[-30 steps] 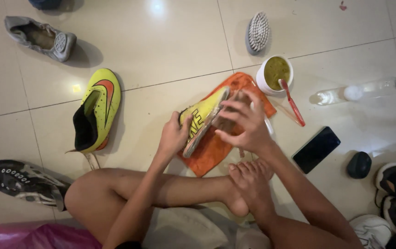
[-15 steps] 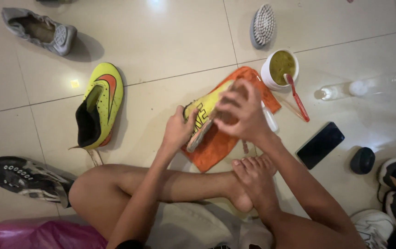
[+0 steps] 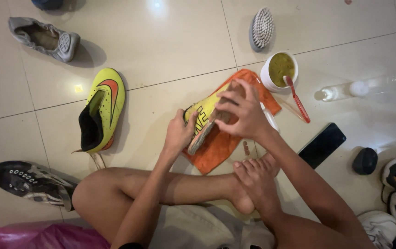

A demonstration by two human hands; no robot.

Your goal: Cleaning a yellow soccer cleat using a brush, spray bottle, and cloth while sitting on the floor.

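At frame centre, the left hand (image 3: pixel 178 133) grips the yellow boot (image 3: pixel 201 115) on its side over the orange cloth (image 3: pixel 216 147); the right hand (image 3: pixel 242 115) fingers press its sole — cleaning seems underway. The matching boot (image 3: pixel 100 109), left of centre, lies untouched.

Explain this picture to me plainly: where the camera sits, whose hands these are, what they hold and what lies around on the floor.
The camera sits on the person's head and looks down at their own bare hands and crossed legs on a tiled floor. The left hand grips a yellow boot, tipped on its side over an orange cloth. The right hand is laid over the boot's sole. Around them lie a matching yellow boot, a white cup with a red toothbrush, a scrubbing brush, a clear bottle and a dark phone.
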